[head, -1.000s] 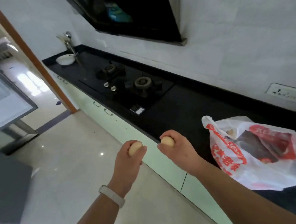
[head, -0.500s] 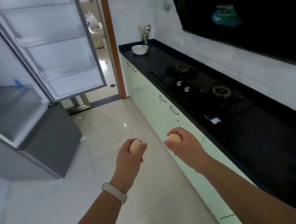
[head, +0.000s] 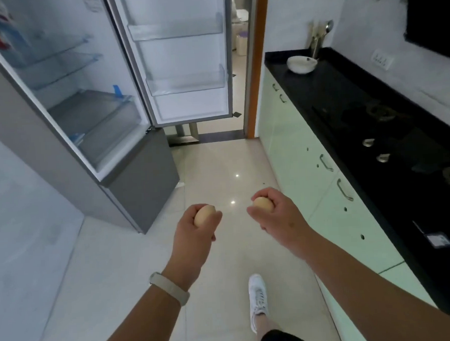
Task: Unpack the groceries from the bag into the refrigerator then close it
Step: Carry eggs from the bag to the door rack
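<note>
Compared with half a second earlier, the view has swung further left: the open refrigerator (head: 131,193) stands nearer and shows its inside, while both hands keep the same grip.

Room: a narrow kitchen with a glossy, pale tiled floor (head: 218,165). A polished black counter (head: 326,86) over pale green cabinets (head: 295,145) runs along the right. It bears a white bowl (head: 301,64) at its far end and a black glass stove (head: 360,129) nearer.

Refrigerator: matt grey body, upper door (head: 184,68) swung wide, clear glass shelves, translucent door bins.

Hands: the left hand (head: 196,231) is curled round the left egg (head: 204,215) and the right hand (head: 276,217) round the right egg (head: 263,204). The hands are held apart over the floor, in front of the refrigerator.

Eggs: smooth, tan, oval, each partly covered by fingers.

A pale wristband (head: 168,288) circles the left wrist, and a white laced shoe (head: 258,296) is on the floor below.
</note>
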A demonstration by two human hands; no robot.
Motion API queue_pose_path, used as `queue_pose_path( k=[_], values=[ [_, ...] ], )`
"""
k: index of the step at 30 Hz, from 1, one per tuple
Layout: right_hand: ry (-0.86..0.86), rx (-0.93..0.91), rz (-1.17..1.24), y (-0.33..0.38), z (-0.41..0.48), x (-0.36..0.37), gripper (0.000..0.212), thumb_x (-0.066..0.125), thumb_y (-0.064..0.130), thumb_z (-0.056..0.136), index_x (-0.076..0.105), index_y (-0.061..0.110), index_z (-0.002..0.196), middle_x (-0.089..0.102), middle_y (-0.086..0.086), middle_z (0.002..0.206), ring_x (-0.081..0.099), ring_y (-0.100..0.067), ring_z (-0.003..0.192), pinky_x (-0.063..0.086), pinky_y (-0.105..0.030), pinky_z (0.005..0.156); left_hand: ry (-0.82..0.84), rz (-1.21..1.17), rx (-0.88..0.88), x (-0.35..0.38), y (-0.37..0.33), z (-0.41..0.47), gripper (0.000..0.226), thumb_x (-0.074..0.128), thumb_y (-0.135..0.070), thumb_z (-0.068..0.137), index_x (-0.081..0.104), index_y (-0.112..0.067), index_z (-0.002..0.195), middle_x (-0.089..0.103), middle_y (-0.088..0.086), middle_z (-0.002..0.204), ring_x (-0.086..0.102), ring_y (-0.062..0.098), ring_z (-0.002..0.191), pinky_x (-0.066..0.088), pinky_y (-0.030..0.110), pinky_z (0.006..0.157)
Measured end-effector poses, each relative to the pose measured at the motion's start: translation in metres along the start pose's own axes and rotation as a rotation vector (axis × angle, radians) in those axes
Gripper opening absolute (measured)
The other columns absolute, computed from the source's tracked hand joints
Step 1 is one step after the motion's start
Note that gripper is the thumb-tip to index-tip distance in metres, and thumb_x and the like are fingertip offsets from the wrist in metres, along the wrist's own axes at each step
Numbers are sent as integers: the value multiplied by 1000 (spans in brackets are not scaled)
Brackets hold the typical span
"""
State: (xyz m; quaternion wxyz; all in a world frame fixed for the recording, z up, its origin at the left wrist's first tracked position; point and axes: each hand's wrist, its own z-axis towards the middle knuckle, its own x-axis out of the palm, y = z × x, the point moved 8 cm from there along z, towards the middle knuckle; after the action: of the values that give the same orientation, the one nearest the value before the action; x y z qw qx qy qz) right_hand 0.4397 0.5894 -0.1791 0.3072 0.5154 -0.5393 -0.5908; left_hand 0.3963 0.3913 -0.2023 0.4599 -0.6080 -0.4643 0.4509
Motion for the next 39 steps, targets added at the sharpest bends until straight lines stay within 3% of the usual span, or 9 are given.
queue_pose_path(
  k=[7,11,19,23,27,33,39],
  values=[
    [110,-17,50,6,116,20,14,71,17,81,62,21,91,57,2,69,52,-12,57,45,-25,50,-76,30,17,11,-27,104,10,66,-26,90,65,-21,99,65,12,86,55,17,63,51,32,64],
    [111,-18,42,13,183,2,14,71,18,81,62,20,92,56,2,71,51,-9,57,44,-20,49,-73,71,19,34,-44,169,10,65,-25,91,66,-19,98,65,14,86,55,17,64,52,32,64],
    [118,-33,46,30,300,-12,14,71,20,82,60,21,92,57,-2,76,54,-14,62,47,-22,52,-97,84,4,61,-67,260,12,63,-29,91,65,-21,100,65,14,87,56,19,66,53,34,67],
    [190,-55,40,48,341,18,14,70,21,83,60,22,92,56,0,76,54,-12,62,47,-21,53,-148,23,-1,35,-79,295,13,61,-23,94,65,-16,103,64,9,83,54,15,62,49,25,60],
    [201,-10,51,51,380,53,13,71,18,81,62,20,89,56,0,73,53,-11,58,46,-25,50,-204,-46,-24,1,-73,340,10,62,-20,94,65,-13,101,61,6,78,52,12,58,47,27,57],
    [191,21,-11,59,442,109,12,70,19,82,61,21,90,56,-1,76,53,-13,61,45,-22,50,-157,-34,-54,-41,-52,424,12,59,-20,95,64,-9,97,60,7,76,51,8,53,46,26,55],
    [146,83,-47,90,512,171,13,70,22,83,61,22,92,57,-1,75,54,-14,61,43,-19,50,-124,-94,-39,-115,-75,518,13,61,-19,94,63,-9,102,62,8,81,51,11,58,46,18,50]
  ],
)
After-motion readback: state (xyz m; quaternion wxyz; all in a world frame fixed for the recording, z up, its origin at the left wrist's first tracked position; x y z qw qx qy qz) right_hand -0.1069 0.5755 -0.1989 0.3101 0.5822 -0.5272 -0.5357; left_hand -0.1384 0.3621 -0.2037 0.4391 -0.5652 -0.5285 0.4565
